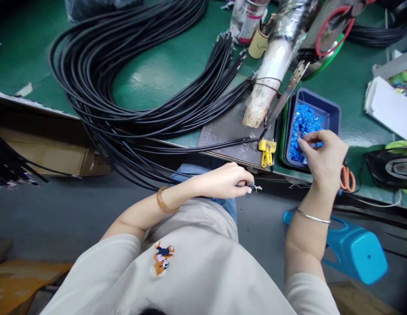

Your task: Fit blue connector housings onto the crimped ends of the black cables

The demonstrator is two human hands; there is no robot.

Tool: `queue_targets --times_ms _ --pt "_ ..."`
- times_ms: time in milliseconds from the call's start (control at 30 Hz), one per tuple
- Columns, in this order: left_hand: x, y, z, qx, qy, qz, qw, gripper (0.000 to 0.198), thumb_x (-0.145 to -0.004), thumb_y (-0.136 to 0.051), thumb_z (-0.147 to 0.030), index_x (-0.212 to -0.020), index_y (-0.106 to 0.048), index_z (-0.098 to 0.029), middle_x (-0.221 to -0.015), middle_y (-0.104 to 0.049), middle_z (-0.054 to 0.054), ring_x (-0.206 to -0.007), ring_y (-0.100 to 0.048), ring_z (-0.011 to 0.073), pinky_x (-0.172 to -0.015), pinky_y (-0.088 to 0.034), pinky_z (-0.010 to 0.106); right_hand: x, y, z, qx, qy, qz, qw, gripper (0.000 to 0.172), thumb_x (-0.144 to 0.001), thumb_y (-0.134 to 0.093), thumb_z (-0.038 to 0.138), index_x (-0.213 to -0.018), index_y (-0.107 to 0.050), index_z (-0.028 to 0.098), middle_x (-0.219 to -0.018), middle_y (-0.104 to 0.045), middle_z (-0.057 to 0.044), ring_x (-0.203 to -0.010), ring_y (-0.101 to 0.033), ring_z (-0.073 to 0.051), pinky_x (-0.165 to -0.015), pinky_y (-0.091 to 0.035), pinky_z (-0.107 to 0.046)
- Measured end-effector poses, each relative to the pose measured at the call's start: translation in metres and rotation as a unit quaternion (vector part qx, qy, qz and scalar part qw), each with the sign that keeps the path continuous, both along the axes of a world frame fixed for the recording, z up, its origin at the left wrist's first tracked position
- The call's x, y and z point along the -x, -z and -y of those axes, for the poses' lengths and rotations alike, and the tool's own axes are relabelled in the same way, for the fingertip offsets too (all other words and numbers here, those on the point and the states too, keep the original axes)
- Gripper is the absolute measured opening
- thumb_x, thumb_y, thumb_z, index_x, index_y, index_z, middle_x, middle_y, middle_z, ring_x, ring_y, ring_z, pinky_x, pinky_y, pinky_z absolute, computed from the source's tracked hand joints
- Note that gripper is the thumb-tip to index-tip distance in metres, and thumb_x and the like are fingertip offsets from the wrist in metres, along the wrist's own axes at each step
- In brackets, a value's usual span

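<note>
My left hand is closed around a black cable near the front edge of the bench. The cable's stripped end sticks out past my fingertips, with thin coloured wires showing. Over the dark blue tray, my right hand is bent down with thumb and fingers pinched together. Its fingertips touch or nearly touch the small blue pieces heaped inside. Whatever lies between those fingertips is too small to make out.
A big looped bundle of black cables covers the bench's left part. A yellow clip sits at the edge left of the tray. Orange-handled scissors lie right of my right wrist. A blue stool stands below.
</note>
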State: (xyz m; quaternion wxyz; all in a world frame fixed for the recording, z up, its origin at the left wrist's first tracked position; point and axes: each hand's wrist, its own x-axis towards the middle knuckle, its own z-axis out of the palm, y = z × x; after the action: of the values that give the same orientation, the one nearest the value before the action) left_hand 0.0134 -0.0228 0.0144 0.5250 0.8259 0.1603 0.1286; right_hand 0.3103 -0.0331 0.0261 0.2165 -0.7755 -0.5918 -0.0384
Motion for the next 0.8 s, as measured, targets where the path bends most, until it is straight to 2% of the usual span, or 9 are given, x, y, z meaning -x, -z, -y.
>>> queue_targets --times_ms 167,267,367,433,533,600,667,733,800 --pt "-0.004 0.011 0.0 0.18 -0.214 0.099 0.955 0.017 -0.085 -0.058 -0.022 -0.079 -0.067 -0.01 -0.058 -0.047 -0.004 -0.054 -0.038 0.0064 -0.054 -0.03 0.022 0.006 -0.004 -0.01 0.052 0.002 0.093 0.994 0.011 -0.079 -0.071 0.019 -0.074 -0.061 0.019 -0.081 -0.07 -0.004 -0.074 -0.061 -0.016 -0.074 -0.041 -0.029" --pt "-0.001 0.01 -0.004 0.28 -0.24 0.143 0.918 0.027 -0.087 -0.062 -0.034 -0.084 -0.068 -0.008 -0.06 -0.048 -0.003 -0.053 -0.039 0.006 -0.051 -0.03 0.022 0.005 -0.003 -0.01 0.046 0.011 0.119 0.992 0.008 -0.076 -0.068 0.018 -0.074 -0.06 0.02 -0.079 -0.069 -0.003 -0.076 -0.063 -0.018 -0.073 -0.041 -0.03" --pt "0.002 0.009 -0.004 0.289 -0.23 0.149 0.917 0.027 -0.088 -0.064 -0.036 -0.088 -0.068 -0.009 -0.059 -0.047 -0.004 -0.052 -0.038 0.0055 -0.05 -0.03 0.021 -0.003 -0.001 -0.009 -0.005 0.036 0.006 0.999 0.01 -0.072 -0.067 0.014 -0.07 -0.059 0.02 -0.068 -0.064 0.002 -0.067 -0.062 -0.014 -0.075 -0.045 -0.03" --pt "0.001 0.01 -0.001 0.212 -0.243 0.141 0.936 0.022 -0.089 -0.064 -0.032 -0.085 -0.067 -0.01 -0.06 -0.049 -0.004 -0.053 -0.04 0.0058 -0.052 -0.031 0.021 -0.011 0.0 -0.01 -0.018 0.056 -0.11 0.992 0.011 -0.071 -0.069 0.014 -0.069 -0.06 0.02 -0.066 -0.064 0.003 -0.061 -0.061 -0.013 -0.07 -0.047 -0.028" --pt "-0.003 0.008 0.01 -0.052 -0.29 0.12 0.948 0.015 -0.093 -0.06 -0.024 -0.086 -0.068 -0.014 -0.067 -0.058 -0.002 -0.06 -0.049 0.0083 -0.059 -0.037 0.023 -0.022 0.0 -0.012 0.007 0.084 -0.198 0.977 0.014 -0.072 -0.073 0.015 -0.07 -0.06 0.019 -0.061 -0.064 0.002 -0.053 -0.062 -0.013 -0.055 -0.046 -0.025" --pt "-0.006 0.002 0.02 -0.249 -0.286 0.08 0.922 0.021 -0.097 -0.051 -0.019 -0.085 -0.069 -0.016 -0.069 -0.063 0.001 -0.063 -0.055 0.0112 -0.061 -0.038 0.026 -0.027 0.0 -0.012 0.021 0.099 -0.204 0.974 0.017 -0.07 -0.076 0.011 -0.069 -0.06 0.019 -0.057 -0.063 0.002 -0.05 -0.062 -0.013 -0.052 -0.046 -0.024" --pt "-0.009 -0.007 0.027 -0.382 -0.256 0.028 0.888 0.031 -0.099 -0.044 -0.013 -0.078 -0.068 -0.017 -0.066 -0.064 0.002 -0.062 -0.057 0.0138 -0.059 -0.037 0.028 -0.029 -0.001 -0.009 0.026 0.106 -0.203 0.973 0.019 -0.068 -0.078 0.008 -0.07 -0.062 0.018 -0.059 -0.064 0.002 -0.051 -0.062 -0.012 -0.053 -0.047 -0.024" --pt "-0.01 -0.015 0.029 -0.416 -0.194 -0.018 0.888 0.032 -0.095 -0.046 -0.007 -0.073 -0.068 -0.016 -0.065 -0.065 0.004 -0.063 -0.059 0.016 -0.056 -0.035 0.029 -0.028 -0.002 -0.006 0.02 0.088 -0.181 0.979 0.02 -0.066 -0.082 0.008 -0.071 -0.065 0.018 -0.068 -0.068 0.001 -0.058 -0.063 -0.01 -0.06 -0.048 -0.024" --pt "-0.008 -0.014 0.023 -0.345 -0.088 -0.05 0.933 0.027 -0.09 -0.053 -0.003 -0.071 -0.069 -0.014 -0.067 -0.068 0.006 -0.064 -0.061 0.0168 -0.055 -0.035 0.029 -0.024 -0.004 -0.003 0.018 0.049 -0.126 0.991 0.02 -0.066 -0.084 0.01 -0.069 -0.066 0.018 -0.074 -0.068 0.001 -0.063 -0.061 -0.009 -0.066 -0.047 -0.024"
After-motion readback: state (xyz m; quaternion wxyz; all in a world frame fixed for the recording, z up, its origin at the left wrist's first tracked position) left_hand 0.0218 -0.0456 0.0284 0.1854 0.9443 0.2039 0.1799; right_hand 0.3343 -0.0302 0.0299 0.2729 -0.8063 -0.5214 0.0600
